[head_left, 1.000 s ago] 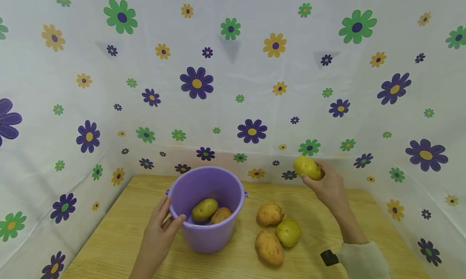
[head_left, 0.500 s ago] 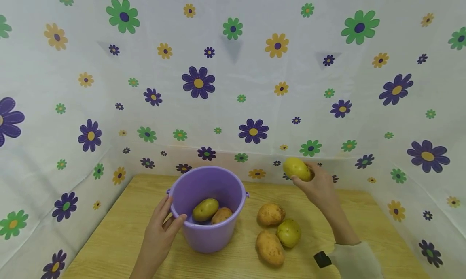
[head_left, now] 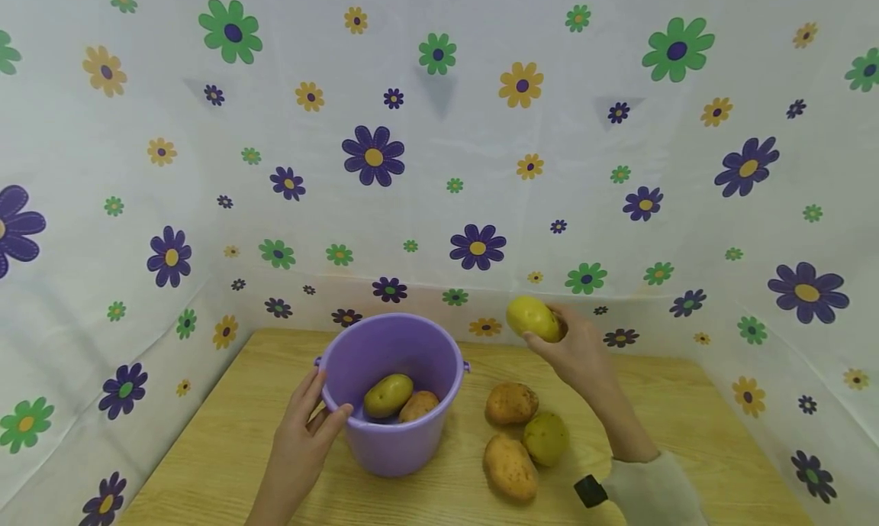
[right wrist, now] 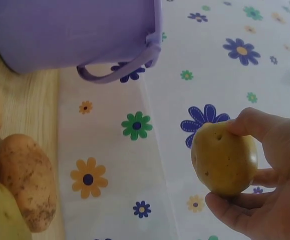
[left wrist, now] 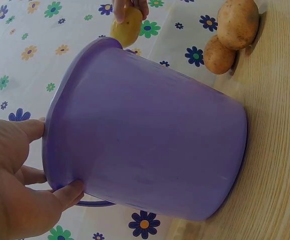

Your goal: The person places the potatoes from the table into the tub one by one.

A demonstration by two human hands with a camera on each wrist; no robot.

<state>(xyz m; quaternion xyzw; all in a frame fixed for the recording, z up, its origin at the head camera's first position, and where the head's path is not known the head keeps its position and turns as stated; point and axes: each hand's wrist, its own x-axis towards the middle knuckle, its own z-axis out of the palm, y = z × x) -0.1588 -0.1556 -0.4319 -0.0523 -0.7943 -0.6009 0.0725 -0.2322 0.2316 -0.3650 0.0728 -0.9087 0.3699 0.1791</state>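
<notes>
A purple bucket (head_left: 394, 450) stands upright on the table, with a greenish potato (head_left: 387, 395) and a brown potato (head_left: 417, 407) inside. My left hand (head_left: 300, 434) grips its left rim, thumb at the front; the left wrist view shows the fingertips against the bucket's wall (left wrist: 145, 130). Up in the air, right of the bucket, my right hand (head_left: 580, 354) holds a yellow potato (head_left: 532, 317) between thumb and fingers. In the right wrist view that potato (right wrist: 224, 159) is plainly apart from the bucket (right wrist: 74, 35).
On the wooden table (head_left: 206, 450), right of the bucket, lie a brown potato (head_left: 512, 403), a greenish potato (head_left: 547, 439) and a longer brown potato (head_left: 510, 468). A white flowered cloth (head_left: 426, 221) hangs behind and at both sides. The bucket's handle (right wrist: 109, 75) hangs outside it.
My right hand has moved left with the yellow potato, closer to the bucket. The left hand, the bucket and the potatoes on the table stay where they were.
</notes>
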